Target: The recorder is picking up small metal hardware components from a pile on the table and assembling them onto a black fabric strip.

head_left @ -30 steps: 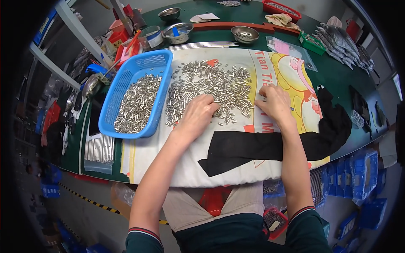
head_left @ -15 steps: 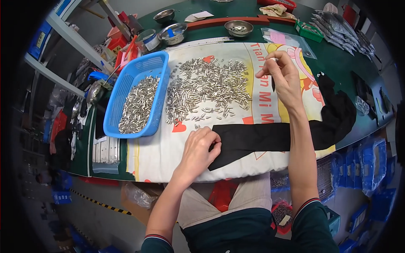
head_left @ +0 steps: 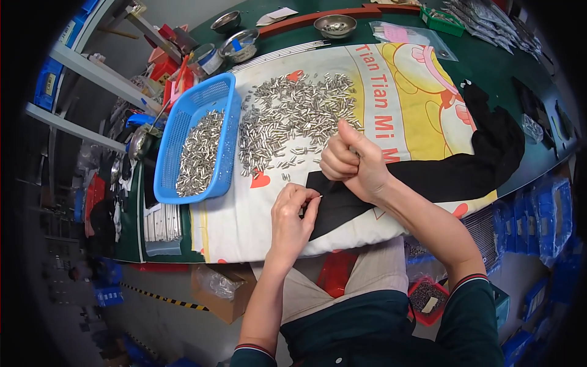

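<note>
My left hand [head_left: 290,223] rests at the left end of a black cloth strip [head_left: 422,177], thumb and forefinger pinched together. A tiny bright bit shows at their tips, too small to name. Just right of it, my right hand [head_left: 354,160] is closed in a fist over the cloth, thumb up. What the fist holds is mostly hidden; a thin dark point seems to reach down toward the left fingertips. Beyond both hands, many small metal pins [head_left: 293,110] lie spread on a printed cloth [head_left: 223,235]. More pins fill part of a blue plastic basket [head_left: 229,140] on the left.
Metal bowls [head_left: 335,26] and a green tray [head_left: 441,23] stand along the far side of the green table [head_left: 489,85]. Silvery bags [head_left: 489,24] are heaped at the far right. A bag of rods [head_left: 162,226] lies left, near a grey shelf frame [head_left: 92,73].
My right hand has come down and left from above the printed cloth to beside my left hand, closing into a fist. My left hand stays at the black cloth's end. The view has shifted slightly.
</note>
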Action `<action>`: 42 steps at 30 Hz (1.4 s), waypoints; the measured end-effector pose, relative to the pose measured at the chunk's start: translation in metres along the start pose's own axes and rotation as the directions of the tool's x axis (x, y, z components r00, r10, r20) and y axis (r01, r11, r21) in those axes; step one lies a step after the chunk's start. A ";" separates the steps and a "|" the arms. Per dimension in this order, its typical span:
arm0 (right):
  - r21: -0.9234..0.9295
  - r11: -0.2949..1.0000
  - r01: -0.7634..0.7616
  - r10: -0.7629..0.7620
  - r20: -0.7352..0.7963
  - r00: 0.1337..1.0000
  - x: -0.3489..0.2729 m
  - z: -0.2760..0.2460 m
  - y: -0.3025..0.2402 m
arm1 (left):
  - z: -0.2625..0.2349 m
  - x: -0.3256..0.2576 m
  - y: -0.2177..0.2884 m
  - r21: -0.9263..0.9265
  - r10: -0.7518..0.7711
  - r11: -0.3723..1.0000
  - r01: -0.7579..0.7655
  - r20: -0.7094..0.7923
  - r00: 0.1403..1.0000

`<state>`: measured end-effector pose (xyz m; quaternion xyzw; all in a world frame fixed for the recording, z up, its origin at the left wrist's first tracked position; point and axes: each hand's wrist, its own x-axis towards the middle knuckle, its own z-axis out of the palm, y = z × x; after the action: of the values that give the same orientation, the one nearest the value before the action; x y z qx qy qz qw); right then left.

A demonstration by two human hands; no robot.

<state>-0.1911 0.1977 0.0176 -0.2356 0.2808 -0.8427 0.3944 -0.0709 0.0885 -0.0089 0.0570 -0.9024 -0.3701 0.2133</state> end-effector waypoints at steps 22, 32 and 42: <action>-0.129 0.992 0.012 0.008 0.150 0.989 -0.009 0.006 0.011 | 0.001 -0.001 -0.001 -0.052 -0.030 0.998 0.028 -0.034 0.999; -0.116 0.993 0.032 -0.012 0.169 0.985 -0.008 0.003 0.013 | 0.001 -0.001 -0.002 -0.049 -0.021 0.999 0.018 -0.048 0.999; -0.104 0.994 0.031 -0.013 0.166 0.986 -0.008 0.004 0.014 | 0.001 -0.002 -0.004 -0.053 -0.028 0.998 0.025 -0.051 0.998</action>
<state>-0.1766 0.1957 0.0096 -0.3282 0.2888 -0.8085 0.3940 -0.0701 0.0866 -0.0134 0.0729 -0.8856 -0.3950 0.2331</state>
